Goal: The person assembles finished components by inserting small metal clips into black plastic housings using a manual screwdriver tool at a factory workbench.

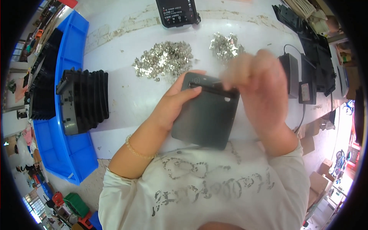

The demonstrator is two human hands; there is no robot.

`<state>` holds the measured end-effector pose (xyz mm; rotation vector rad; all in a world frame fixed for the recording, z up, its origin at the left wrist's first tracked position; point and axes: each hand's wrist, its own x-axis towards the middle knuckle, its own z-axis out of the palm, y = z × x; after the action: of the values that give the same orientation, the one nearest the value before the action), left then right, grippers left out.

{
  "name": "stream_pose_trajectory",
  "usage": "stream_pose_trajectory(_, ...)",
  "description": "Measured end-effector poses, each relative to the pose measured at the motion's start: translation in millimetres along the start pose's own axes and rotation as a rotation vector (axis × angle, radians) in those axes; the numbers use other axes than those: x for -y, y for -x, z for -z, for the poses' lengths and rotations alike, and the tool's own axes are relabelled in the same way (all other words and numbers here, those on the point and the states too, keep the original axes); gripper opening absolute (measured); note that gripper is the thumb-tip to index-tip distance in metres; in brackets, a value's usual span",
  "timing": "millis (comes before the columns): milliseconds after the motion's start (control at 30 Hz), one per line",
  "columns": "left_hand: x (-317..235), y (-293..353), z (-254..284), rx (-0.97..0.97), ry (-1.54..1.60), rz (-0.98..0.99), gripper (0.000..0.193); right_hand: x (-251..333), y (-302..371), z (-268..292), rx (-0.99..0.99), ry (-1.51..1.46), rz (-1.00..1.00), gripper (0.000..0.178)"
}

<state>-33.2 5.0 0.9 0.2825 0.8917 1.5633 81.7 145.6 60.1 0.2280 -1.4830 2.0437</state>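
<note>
My left hand grips a dark grey plastic housing by its left edge, thumb on top beside a long slot. The housing is tilted in front of my chest, with small round holes near its upper left corner. My right hand is over its upper right corner, blurred, with the fingers curled into a pinch. Whatever is between those fingertips is too smeared to make out. Beyond the housing lie a large heap of small shiny metal pieces and a smaller heap of the same kind.
Several black plastic housings stand in a row at the left, by a blue bin. A black device with a lit screen stands at the far edge. Dark boxes with a cable and more black parts lie right.
</note>
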Motion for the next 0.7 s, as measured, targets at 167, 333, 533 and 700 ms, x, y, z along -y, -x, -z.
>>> stream_pose_trajectory(167, 1.4, 4.0, -8.6, -0.051, -0.13, -0.037, 0.049, -6.7, -1.6, -13.7, -0.191, -0.187, -0.005, 0.031)
stream_pose_trajectory(333, 3.4, 6.0, -14.1, -0.053, -0.177, -0.087, 0.049, -23.5, 4.3, -12.7, -0.236, -0.213, -0.038, 0.028)
stream_pose_trajectory(533, 3.4, 7.4, -15.5, -0.081, -0.183, -0.081, 0.047, -24.2, 7.1, -13.5, -0.185, -0.17, -0.07, 0.032)
stream_pose_trajectory(700, 4.9, 7.0, -14.6, -0.081, -0.179, -0.094, 0.047, -29.0, 8.4, -18.4, -0.249, -0.207, -0.021, 0.028)
